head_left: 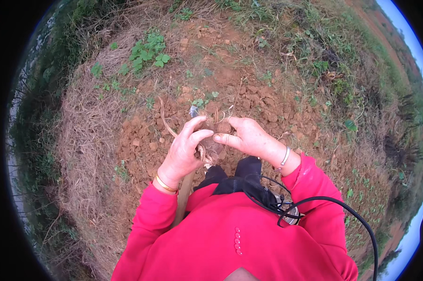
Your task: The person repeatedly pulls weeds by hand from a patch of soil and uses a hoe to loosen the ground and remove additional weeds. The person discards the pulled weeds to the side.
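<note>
A brown, soil-covered root clump [213, 149] with dry, twisted stems is held up between my two hands, above reddish soil. My left hand [182, 149] curls around its left side, with thumb and fingers bent over it. A long curved dry stem [164, 117] sticks out beyond those fingers. From the right, my right hand [252, 138] grips the clump's upper right part between thumb and fingers. Thin roots poke up between the hands. The clump's exact kind is hard to make out. Against my left forearm leans a wooden handle [185, 196], its lower end hidden.
Loose, cloddy soil [267, 105] lies around my feet. Dry grass [87, 154] covers the left, and a leafy green plant [148, 50] grows at the far left. Weeds [333, 70] stand on the right. A black cable [352, 210] loops from my waist past my right arm.
</note>
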Motion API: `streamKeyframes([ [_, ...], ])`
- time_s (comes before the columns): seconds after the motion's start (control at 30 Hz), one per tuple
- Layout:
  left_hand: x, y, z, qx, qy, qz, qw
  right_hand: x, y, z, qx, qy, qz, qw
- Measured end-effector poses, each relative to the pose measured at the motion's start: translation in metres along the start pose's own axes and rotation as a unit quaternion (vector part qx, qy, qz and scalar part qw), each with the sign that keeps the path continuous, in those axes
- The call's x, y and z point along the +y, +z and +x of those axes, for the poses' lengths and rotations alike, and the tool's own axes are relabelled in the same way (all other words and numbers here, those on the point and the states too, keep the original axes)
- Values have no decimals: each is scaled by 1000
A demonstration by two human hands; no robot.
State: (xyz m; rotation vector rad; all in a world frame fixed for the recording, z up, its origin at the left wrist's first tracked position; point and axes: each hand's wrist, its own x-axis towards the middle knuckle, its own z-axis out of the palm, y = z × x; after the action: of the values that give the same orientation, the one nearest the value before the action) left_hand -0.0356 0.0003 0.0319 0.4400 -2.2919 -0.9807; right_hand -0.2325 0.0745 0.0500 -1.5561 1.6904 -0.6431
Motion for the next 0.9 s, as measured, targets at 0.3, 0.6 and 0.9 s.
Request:
streamKeyframes([
  [0.3, -28, 3, -20, 21, -227, -516, 826, 2, 2, -12, 194, -103, -124, 968],
  [0.6, 1, 32, -9, 170, -339, -549, 745, -21, 21, -7, 149, -144, -127, 970],
  [0.9, -7, 29, -19, 160, -346, -562, 734, -21, 18, -3, 67, -135, -95, 984],
])
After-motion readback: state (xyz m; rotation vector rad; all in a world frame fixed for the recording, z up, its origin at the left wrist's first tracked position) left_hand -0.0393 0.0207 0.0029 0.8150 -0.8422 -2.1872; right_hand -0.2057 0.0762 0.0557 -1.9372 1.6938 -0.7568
